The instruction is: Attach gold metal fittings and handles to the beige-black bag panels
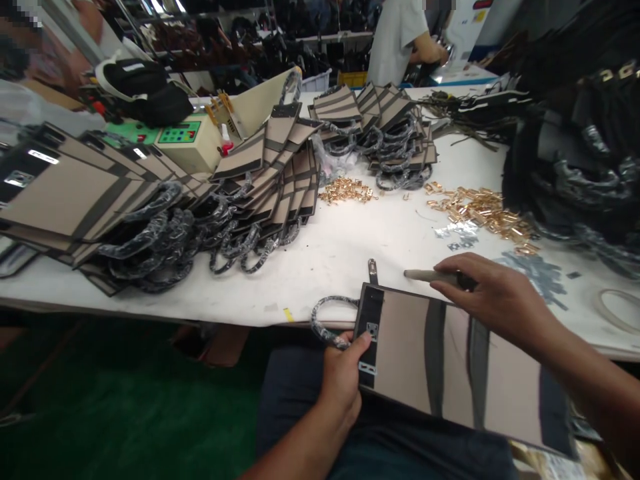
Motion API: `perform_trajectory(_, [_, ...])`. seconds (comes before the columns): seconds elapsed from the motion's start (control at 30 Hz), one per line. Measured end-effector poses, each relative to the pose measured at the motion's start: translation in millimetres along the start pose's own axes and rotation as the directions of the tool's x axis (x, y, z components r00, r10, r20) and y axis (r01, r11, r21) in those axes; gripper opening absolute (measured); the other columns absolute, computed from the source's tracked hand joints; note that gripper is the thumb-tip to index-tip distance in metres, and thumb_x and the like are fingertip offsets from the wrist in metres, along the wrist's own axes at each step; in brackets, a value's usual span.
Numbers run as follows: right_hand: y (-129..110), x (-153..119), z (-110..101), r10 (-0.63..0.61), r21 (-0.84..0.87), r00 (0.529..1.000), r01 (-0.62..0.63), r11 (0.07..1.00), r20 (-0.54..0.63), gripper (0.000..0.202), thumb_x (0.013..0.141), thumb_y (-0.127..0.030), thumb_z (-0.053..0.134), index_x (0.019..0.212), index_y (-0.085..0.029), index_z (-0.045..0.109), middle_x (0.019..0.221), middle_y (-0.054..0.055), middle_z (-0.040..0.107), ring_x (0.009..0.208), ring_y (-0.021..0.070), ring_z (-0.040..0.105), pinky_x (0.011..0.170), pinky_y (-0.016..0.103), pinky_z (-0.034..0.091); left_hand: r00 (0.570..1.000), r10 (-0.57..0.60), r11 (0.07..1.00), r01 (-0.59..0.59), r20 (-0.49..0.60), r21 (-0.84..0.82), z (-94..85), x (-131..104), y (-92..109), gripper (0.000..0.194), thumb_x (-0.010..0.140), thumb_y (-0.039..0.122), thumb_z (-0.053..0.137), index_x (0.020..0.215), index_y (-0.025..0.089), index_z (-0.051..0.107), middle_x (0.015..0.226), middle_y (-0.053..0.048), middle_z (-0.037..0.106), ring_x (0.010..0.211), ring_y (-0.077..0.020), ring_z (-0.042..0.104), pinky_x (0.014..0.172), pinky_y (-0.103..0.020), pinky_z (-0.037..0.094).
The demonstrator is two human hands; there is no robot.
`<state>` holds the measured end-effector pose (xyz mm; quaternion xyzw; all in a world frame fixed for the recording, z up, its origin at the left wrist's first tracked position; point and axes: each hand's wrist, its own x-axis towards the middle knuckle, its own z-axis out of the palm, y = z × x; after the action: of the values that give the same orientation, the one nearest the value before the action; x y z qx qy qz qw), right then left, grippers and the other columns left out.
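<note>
My left hand (343, 377) grips the left edge of a beige bag panel (405, 347) with dark strips, its thumb beside a small metal plate (371, 331). Part of the panel rests over my lap and part over the table edge. A plastic-wrapped handle (323, 310) sticks out of its left side, and a short tab with a metal fitting (373, 268) lies beyond its top edge. Above the panel, my right hand (480, 287) is closed around a slim greyish stick-like tool (420, 275) pointing left. Its exact kind is unclear.
Stacks of similar panels (270, 167) with wrapped handles cover the table's left and back. Gold-coloured fittings (485, 210) and flat metal strips (537, 277) lie in heaps. Black bags (575, 147) pile up at right, near a tape roll (617, 310). A co-worker (400, 40) is behind.
</note>
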<state>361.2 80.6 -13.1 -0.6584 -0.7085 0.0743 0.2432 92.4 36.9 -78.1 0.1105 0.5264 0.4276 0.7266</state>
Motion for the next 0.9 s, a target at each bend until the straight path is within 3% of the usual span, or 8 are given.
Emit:
perform_trajectory(0.1, [-19,-4,14,0.043,0.147,0.990,-0.023,0.989,-0.132,0.036,0.092,-0.051,0.071,0.118,-0.026,0.072,0.106,0.008,0.077,0.079,0.0260,0.069,0.073,0.040,0.052,1.000,-0.014,1.000,0.014,0.002,-0.023,3.3,0,0,0.045,0.054,0.039,0.097,0.082,0.012,0.075,0.074,-0.010,0.078,0.063,-0.0217,0.072,0.065,-0.031,0.055])
perform_trajectory(0.2, [-36,6,34,0.201,0.378,0.953,-0.104,0.920,-0.227,0.029,0.089,-0.046,0.071,0.108,-0.025,0.071,0.102,0.008,0.074,0.085,0.0266,0.068,0.081,0.043,0.054,1.000,-0.015,0.999,0.015,-0.001,-0.029,4.4,-1,-1,0.043,0.054,0.037,0.097,0.081,0.012,0.074,0.073,-0.009,0.078,0.062,-0.0213,0.072,0.066,-0.031,0.055])
perform_trajectory(0.27, [-47,16,41,0.369,0.628,0.889,-0.128,0.767,-0.270,0.020,0.089,-0.042,0.069,0.097,-0.025,0.065,0.091,0.005,0.070,0.077,0.0236,0.067,0.078,0.042,0.056,1.000,-0.008,0.999,0.008,-0.011,-0.031,4.8,-2,-1,0.042,0.054,0.036,0.097,0.080,0.013,0.073,0.072,-0.008,0.077,0.060,-0.0202,0.070,0.065,-0.030,0.055])
perform_trajectory(0.37, [-70,21,36,0.488,0.883,0.806,0.089,0.460,-0.335,0.022,0.091,-0.037,0.070,0.081,-0.026,0.054,0.065,-0.004,0.056,0.055,0.0170,0.056,0.058,0.033,0.051,1.000,-0.002,0.999,0.002,-0.016,-0.033,5.4,-2,-1,0.039,0.055,0.035,0.095,0.077,0.014,0.071,0.070,-0.007,0.076,0.060,-0.0200,0.070,0.064,-0.030,0.054])
perform_trajectory(0.43, [-89,13,32,0.427,0.934,0.854,0.168,0.315,-0.297,0.031,0.093,-0.038,0.072,0.075,-0.026,0.051,0.057,-0.006,0.048,0.049,0.0149,0.049,0.051,0.030,0.045,1.000,0.006,0.999,-0.006,-0.013,-0.036,5.6,-2,-2,0.037,0.056,0.036,0.093,0.077,0.014,0.070,0.069,-0.007,0.076,0.061,-0.0212,0.070,0.064,-0.031,0.054])
perform_trajectory(0.5, [-106,0,36,0.329,0.968,0.925,0.121,0.221,-0.190,0.034,0.096,-0.038,0.072,0.072,-0.024,0.052,0.056,-0.006,0.047,0.050,0.0145,0.048,0.049,0.029,0.042,1.000,0.013,0.999,-0.014,-0.010,-0.035,5.3,-1,-3,0.037,0.058,0.036,0.093,0.078,0.015,0.070,0.069,-0.007,0.075,0.063,-0.0222,0.071,0.065,-0.032,0.053])
perform_trajectory(0.63, [-121,-20,64,0.282,0.993,0.956,0.051,0.110,-0.080,0.035,0.099,-0.033,0.067,0.070,-0.024,0.051,0.055,-0.006,0.045,0.049,0.0139,0.045,0.051,0.029,0.038,1.000,0.006,0.998,-0.007,-0.005,-0.057,3.8,2,-5,0.036,0.058,0.035,0.092,0.078,0.014,0.069,0.071,-0.007,0.075,0.064,-0.0202,0.069,0.067,-0.031,0.053])
perform_trajectory(0.9, [-120,-21,84,0.321,0.988,0.942,0.054,0.146,-0.099,0.035,0.098,-0.033,0.063,0.068,-0.024,0.048,0.054,-0.006,0.040,0.046,0.0137,0.039,0.050,0.030,0.034,0.999,-0.007,0.999,0.005,-0.040,-0.036,0.1,6,-7,0.033,0.062,0.035,0.090,0.075,0.015,0.067,0.068,-0.005,0.071,0.063,-0.0175,0.064,0.065,-0.029,0.049])
